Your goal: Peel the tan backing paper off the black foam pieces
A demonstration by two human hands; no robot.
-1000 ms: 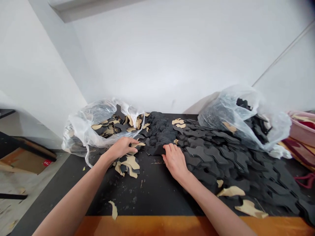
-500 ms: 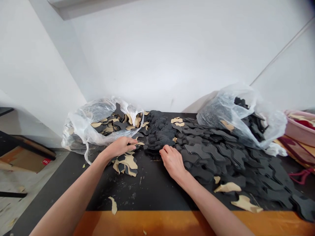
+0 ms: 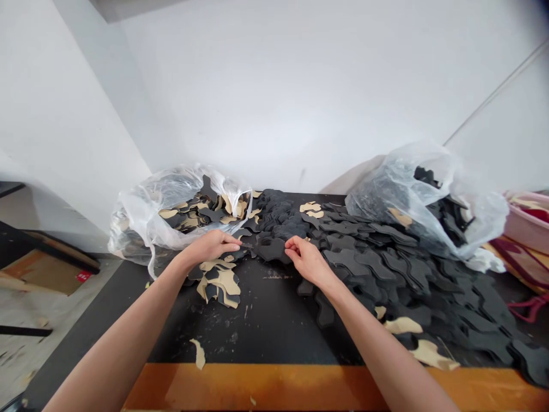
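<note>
My right hand (image 3: 306, 258) pinches the right edge of a wavy-edged black foam piece (image 3: 270, 249), which is lifted off the table in front of the dark stacks. Across from it, my left hand (image 3: 214, 245) has thumb and fingers pressed together. A thin dark bit sticks out from its fingertips toward the foam piece; its kind is too small to tell. Behind the held piece, a row of stacked black foam pieces (image 3: 278, 214) runs toward the wall. Below my left hand lies a heap of beige and black scraps (image 3: 223, 284).
At the left, a clear plastic bag (image 3: 141, 200) holds beige and black scraps. Another plastic bag (image 3: 377, 191) with black pieces stands at the back right. Overlapping black foam pieces (image 3: 355, 263) cover the table's right side. A pink basket (image 3: 525, 223) is at the far right.
My right hand has lifted a black foam piece by its edge from the front of the stacks. My left hand's fingers have closed together. Some black pieces now show beside my right wrist.
</note>
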